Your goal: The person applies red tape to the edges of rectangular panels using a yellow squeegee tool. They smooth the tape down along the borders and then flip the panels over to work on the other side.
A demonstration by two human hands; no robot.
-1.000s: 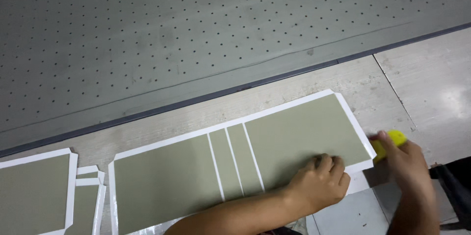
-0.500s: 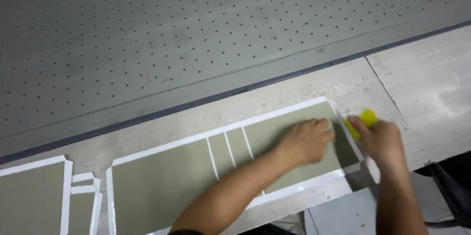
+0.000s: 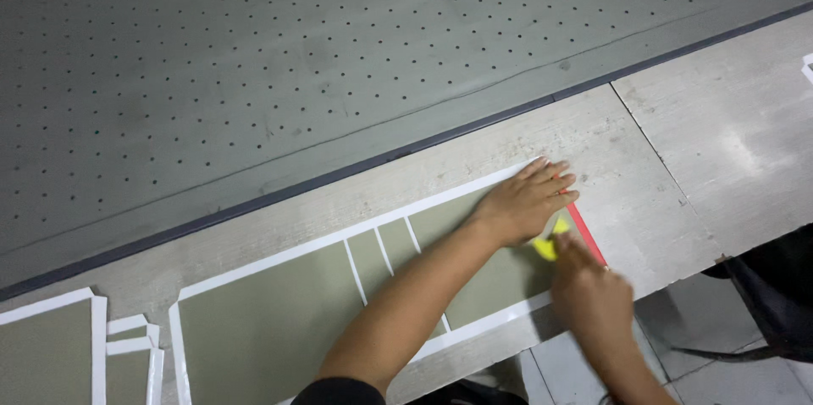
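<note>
A long white sheet with olive-green board panels [image 3: 271, 312] glued on it lies on the pale worktop. My left hand [image 3: 527, 200] presses flat on the sheet's far right corner, fingers spread. My right hand [image 3: 593, 299] grips a small yellow tool [image 3: 550, 244] and holds it against the sheet's right edge, just under the left hand. That right edge [image 3: 588, 233] shows red where it is turned over.
A grey perforated table surface [image 3: 339, 49] fills the far half, edged by a dark strip [image 3: 474, 127]. Similar white-bordered green panels [image 3: 51, 363] lie at the lower left. A seam [image 3: 660, 159] splits the worktop at right; a dark object [image 3: 775, 295] sits at the lower right.
My left hand slid from the panel's middle up to its far right corner. My right hand moved the yellow tool inward onto the right edge, which now shows red.
</note>
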